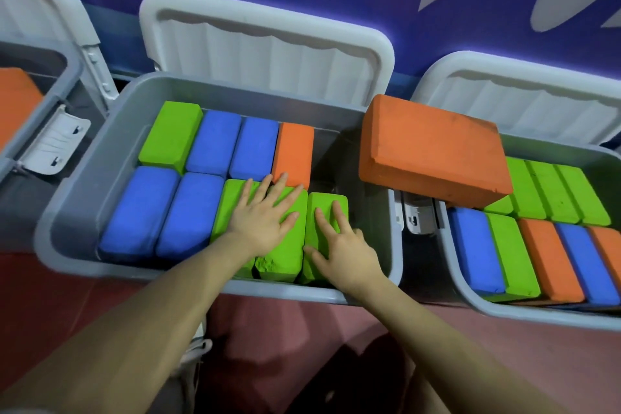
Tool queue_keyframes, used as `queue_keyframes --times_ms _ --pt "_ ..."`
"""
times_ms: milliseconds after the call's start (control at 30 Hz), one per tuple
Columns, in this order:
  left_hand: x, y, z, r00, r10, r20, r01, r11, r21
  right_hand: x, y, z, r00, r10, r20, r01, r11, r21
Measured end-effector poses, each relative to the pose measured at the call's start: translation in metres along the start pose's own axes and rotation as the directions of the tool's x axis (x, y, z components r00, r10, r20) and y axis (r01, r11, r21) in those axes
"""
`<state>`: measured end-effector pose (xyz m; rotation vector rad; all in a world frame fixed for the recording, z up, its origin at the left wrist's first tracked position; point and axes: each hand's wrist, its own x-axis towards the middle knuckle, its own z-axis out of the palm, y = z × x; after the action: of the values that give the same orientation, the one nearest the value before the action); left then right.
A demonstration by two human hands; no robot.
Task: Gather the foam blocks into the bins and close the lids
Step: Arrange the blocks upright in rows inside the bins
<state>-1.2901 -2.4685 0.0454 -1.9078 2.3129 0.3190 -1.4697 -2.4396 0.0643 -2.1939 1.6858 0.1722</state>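
The middle grey bin (84,198) holds green, blue and orange foam blocks standing on edge in two rows. My left hand (262,212) presses flat, fingers spread, on the green blocks (285,252) in the front row. My right hand (339,242) lies flat on the last green block (324,205) at the row's right end. A gap remains at the bin's right side. A large orange block (430,151) lies tilted across the rims of the middle and right bins. The middle bin's white lid (268,44) stands open against the wall.
The right bin (477,306) is packed with green, blue and orange blocks, its lid (524,91) open. The left bin (43,101) holds an orange block (16,101), lid up too. Red floor mat (302,329) lies in front; a blue wall stands behind.
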Motion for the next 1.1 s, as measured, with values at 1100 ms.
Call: queue_keyframes --times_ms 1100 --pt "0.08 0.092 -0.082 0.82 0.117 -0.56 -0.505 0.607 -0.613 0.032 0.103 -0.089 0.703 -0.055 -0.709 -0.125 0.972 -0.199"
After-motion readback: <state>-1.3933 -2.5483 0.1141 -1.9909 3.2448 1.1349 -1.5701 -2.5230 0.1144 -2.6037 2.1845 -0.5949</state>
